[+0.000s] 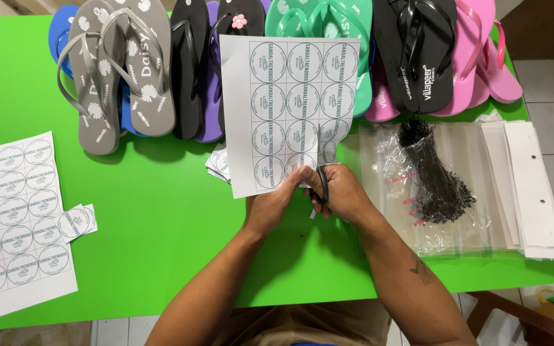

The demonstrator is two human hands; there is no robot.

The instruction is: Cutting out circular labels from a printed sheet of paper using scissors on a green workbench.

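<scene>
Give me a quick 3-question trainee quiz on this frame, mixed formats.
1. True or false: the left hand holds the sheet of round labels up off the green table.
2. Multiple choice: what does the right hand grip? A) a glue stick B) black-handled scissors C) a pink flip-flop
3. Fill in: the bundle of black ties lies on a stack of clear ____ bags, to the person's right.

Key: 1 true; 2 B; 3 plastic
</scene>
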